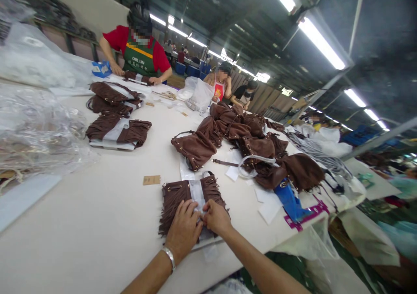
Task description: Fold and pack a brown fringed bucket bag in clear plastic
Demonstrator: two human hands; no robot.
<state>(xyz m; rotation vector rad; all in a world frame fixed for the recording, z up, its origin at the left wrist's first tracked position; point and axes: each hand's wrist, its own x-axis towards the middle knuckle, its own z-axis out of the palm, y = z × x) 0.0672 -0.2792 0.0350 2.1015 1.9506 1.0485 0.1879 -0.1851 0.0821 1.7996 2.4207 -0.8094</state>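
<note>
A brown fringed handbag (176,196) lies flat on the table in front of me, with a translucent white wrapping strip (196,190) running across its middle. My left hand (184,226) rests on the bag's lower part, palm down, its fingers stretched over the fringe and the strip's edge. Close beside it, my right hand (216,218) is closed, thumb and fingers pinching the strip near the bag's centre. The fingers cover the strip's end. White backing (208,243) shows under the bag's near edge.
Brown bags (234,129) are heaped beyond on the right, by white paper pieces (269,207) and a blue cloth (289,200). Wrapped bags (114,94) stand at left, near clear plastic bags (39,129). A brown tag (151,180) lies nearby. A co-worker (140,51) works across the table.
</note>
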